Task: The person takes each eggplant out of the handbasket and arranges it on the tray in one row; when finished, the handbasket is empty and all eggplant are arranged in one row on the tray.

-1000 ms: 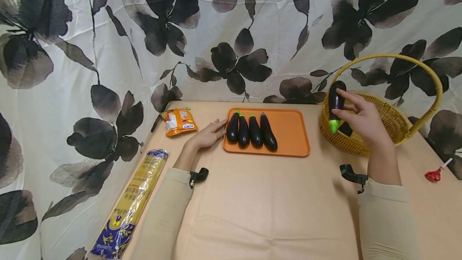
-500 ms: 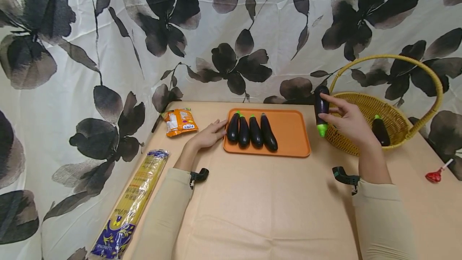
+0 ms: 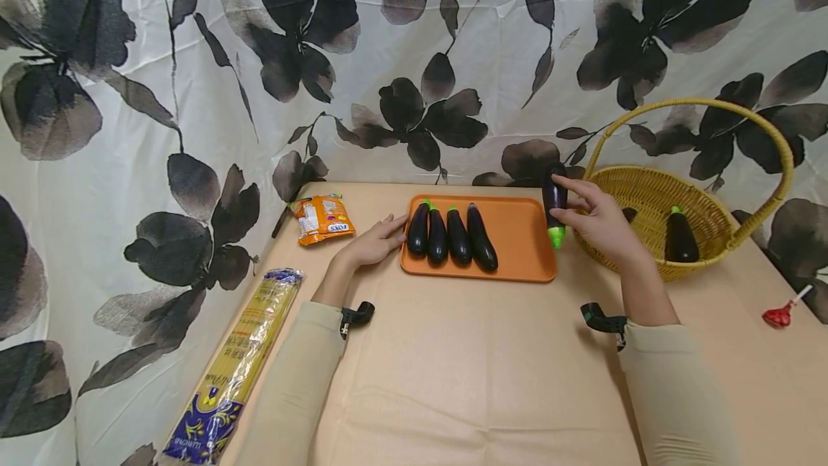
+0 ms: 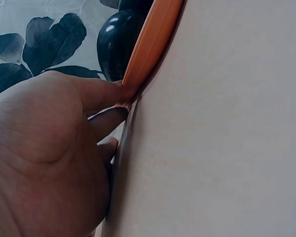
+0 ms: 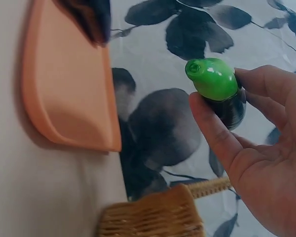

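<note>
My right hand [image 3: 604,229] pinches a dark purple eggplant [image 3: 555,196] between thumb and fingers, its bright green stem end [image 5: 214,79] pointing down. It is held in the air by the right edge of an orange tray [image 3: 520,236]. Several more eggplants [image 3: 458,237] lie side by side on the tray's left half. At the tray's left edge rests my left hand [image 3: 371,243], its fingertips touching the rim [image 4: 148,54]. Inside a yellow wicker basket [image 3: 653,189] on the right, one eggplant [image 3: 682,237] is visible. Another dark piece [image 3: 629,214] there is mostly hidden by my right hand.
The basket's tall handle [image 3: 770,121] arches over its opening. An orange snack packet [image 3: 323,218] lies behind my left hand. A long spaghetti packet [image 3: 236,365] lies along the table's left edge. At far right is a red lollipop [image 3: 778,316]. A floral cloth [image 3: 414,42] hangs behind.
My right hand has carried the eggplant leftward out from over the basket to the tray's right edge, uncovering an eggplant in the basket. The left hand has stayed at the tray.
</note>
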A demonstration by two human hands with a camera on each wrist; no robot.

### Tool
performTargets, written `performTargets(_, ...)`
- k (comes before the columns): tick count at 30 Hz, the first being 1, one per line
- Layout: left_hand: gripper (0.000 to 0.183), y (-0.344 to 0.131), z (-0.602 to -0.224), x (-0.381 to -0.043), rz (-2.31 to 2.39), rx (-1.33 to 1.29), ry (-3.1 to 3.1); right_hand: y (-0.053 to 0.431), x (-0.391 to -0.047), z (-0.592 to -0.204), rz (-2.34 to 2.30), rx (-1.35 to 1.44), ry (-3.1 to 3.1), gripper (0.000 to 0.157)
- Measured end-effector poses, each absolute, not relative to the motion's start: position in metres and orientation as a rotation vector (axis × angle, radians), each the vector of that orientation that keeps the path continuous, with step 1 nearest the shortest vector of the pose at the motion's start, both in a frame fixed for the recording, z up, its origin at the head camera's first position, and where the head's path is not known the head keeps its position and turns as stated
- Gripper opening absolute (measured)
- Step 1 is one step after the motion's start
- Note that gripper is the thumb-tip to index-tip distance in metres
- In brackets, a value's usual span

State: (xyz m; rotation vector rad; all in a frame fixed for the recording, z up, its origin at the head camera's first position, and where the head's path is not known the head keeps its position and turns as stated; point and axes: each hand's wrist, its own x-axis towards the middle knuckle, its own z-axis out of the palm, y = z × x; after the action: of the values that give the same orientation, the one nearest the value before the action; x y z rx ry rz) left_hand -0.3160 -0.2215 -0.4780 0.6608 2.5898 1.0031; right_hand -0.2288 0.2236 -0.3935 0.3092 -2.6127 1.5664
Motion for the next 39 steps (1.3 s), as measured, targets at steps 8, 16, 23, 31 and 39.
performTargets(8,0.059,-0.221,-0.477,-0.315,0.999,0.661,2.59,0.206,-0.237,-0.408,1.631,0.325,-2.643,0.061)
performTargets(16,0.059,-0.222,-0.476,-0.314,1.021,0.656,2.579,0.192,-0.245,-0.422,1.633,0.323,-2.73,0.064)
performTargets(23,0.058,-0.222,-0.476,-0.314,1.023,0.652,2.581,0.18,-0.249,-0.432,1.503,0.334,-2.794,0.063)
performTargets(31,0.059,-0.221,-0.476,-0.314,1.022,0.67,2.582,0.171,-0.256,-0.444,1.39,0.383,-2.823,0.061)
performTargets(39,0.058,-0.222,-0.476,-0.315,1.021,0.666,2.58,0.164,-0.26,-0.456,1.34,0.404,-2.87,0.061)
